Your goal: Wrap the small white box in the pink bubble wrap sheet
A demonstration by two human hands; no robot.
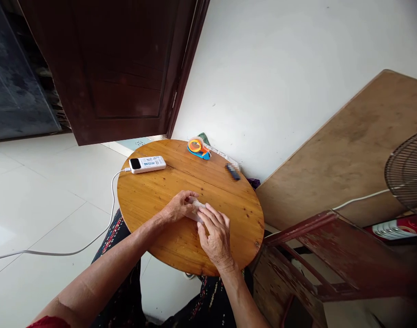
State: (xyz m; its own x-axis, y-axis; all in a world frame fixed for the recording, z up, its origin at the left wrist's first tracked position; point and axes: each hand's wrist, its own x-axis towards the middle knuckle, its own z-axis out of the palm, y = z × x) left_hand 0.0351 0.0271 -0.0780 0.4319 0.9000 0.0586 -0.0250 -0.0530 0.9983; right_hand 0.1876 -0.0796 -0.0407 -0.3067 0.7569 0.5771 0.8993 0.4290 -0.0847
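A small whitish, partly see-through packet lies near the middle of the round wooden table; its contents cannot be made out. My left hand holds its left end, thumb and fingers bent around the edge. Over the right end, my right hand grips it with fingers laid across the top and the thumb lower down at the near side. Both hands cover much of the packet.
A white power bank-like device with a white cable sits at the table's left. At the back are an orange-and-blue tape dispenser and a dark blurred object. A wooden chair and fan stand right.
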